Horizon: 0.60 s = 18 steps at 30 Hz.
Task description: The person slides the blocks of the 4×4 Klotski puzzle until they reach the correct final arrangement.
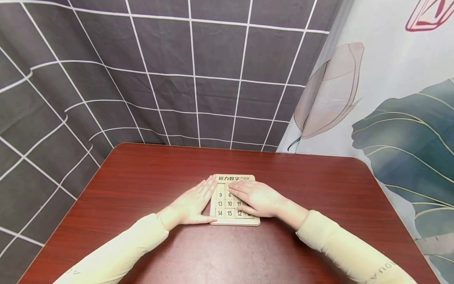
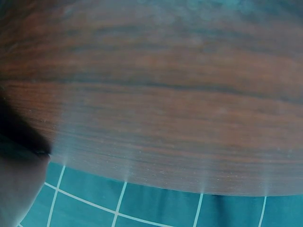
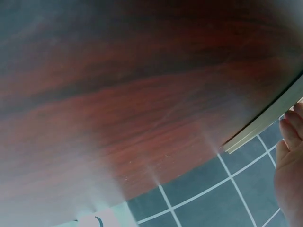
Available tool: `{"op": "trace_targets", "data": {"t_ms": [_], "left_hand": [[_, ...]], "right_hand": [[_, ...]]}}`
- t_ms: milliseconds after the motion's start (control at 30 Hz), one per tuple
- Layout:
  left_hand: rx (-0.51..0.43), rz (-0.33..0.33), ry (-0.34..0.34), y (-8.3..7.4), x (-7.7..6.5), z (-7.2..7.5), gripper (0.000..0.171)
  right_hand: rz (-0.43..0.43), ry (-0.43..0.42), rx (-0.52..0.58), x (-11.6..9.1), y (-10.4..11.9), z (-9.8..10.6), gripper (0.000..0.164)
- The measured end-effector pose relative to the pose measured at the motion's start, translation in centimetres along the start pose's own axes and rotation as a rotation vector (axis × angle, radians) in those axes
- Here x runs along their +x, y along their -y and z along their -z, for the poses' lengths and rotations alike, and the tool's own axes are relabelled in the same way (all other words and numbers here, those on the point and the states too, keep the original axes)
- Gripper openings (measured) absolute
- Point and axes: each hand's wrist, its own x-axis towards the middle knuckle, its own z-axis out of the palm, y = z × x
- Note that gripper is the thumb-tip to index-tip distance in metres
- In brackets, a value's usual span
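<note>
A pale number slide puzzle with dark printed lettering along its top lies flat on the table. Numbered tiles such as 9, 13, 14 and 15 show on its left side, and the top left cell has no tile. Along the left edge, my left hand rests with straight fingers, its thumb at the lower left corner. My right hand lies over the right part, fingers extended across the tiles and hiding several of them. In the right wrist view, the puzzle's side edge appears beside the fingers.
The reddish-brown wooden table has rounded far corners. Behind it hangs a dark curtain with a white grid. A pale curtain with leaf prints hangs on the right. Light sleeves cover both forearms.
</note>
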Motion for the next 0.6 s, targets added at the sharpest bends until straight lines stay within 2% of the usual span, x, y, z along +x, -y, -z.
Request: {"op": "trace_targets", "data": {"t_ms": [200,600], "left_hand": [[-0.002,0.006,0.011,0.0,-0.1,0.2,0.112],[-0.031,0.020,0.031,-0.4,-0.1,0.7,0.111]], "right_hand": [[0.010,-0.020,0.002,0.4,0.0,-0.3,0.060],[0.033,-0.007,0.020,2.2,0.7,-0.3,0.062]]}}
